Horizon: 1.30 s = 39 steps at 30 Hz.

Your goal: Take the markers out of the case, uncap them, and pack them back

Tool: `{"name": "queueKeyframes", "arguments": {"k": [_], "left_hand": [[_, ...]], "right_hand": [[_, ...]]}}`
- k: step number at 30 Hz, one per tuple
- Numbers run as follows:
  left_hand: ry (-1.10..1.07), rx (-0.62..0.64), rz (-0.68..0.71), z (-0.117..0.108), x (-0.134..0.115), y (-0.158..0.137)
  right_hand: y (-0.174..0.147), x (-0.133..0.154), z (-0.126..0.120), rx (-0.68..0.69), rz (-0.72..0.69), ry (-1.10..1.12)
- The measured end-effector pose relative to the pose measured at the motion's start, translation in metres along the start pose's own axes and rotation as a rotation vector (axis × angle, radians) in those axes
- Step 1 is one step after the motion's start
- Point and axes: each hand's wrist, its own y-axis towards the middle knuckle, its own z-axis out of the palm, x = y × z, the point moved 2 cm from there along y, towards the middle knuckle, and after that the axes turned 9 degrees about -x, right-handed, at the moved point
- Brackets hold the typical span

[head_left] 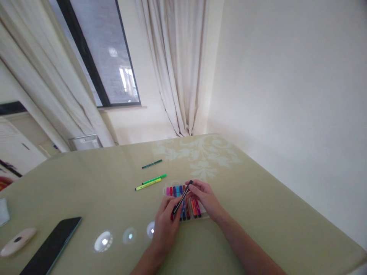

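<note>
Aslant, black pen [182,197] held over case [203,209] of coloured markers [194,208]: slim, dark, pale streak along barrel. Left hand [166,223] pinches lower end; right hand [207,196] pinches upper, farther end. Any lettering on barrel too small to read.

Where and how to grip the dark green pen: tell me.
Likely at mid-barrel, from above, thumb and fingertip across its long sides. The slim dark green pen lies flat on the table, apart from the bright green pen, leaving room around it. The left hand is nearer, but holds the black pen.
</note>
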Motion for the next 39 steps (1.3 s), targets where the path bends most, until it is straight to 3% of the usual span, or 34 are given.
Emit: {"name": "queueKeyframes", "arguments": {"k": [5,9,13,23,34,39], "left_hand": [[0.086,0.091,0.184,0.006,0.0,-0.006],[0.221,0.291,0.374,0.012,-0.008,-0.009],[0.347,0.429,0.416,0.017,-0.014,-0.01],[0.454,0.422,0.436,0.017,-0.014,-0.01],[0.548,0.401,0.582,0.022,-0.003,-0.016],[0.567,0.381,0.597,0.024,-0.002,-0.017]], "right_hand": [[0.003,0.004,-0.01,-0.064,-0.057,-0.014],[0.014,0.012,-0.035,-0.208,-0.113,-0.116],[0.023,0.016,-0.052,-0.273,-0.107,-0.262],[0.02,0.0,-0.041,-0.065,-0.224,-0.518],[0.017,0.0,-0.038,-0.091,-0.274,-0.698],[0.015,0.003,-0.036,-0.074,-0.377,-0.887]]}}
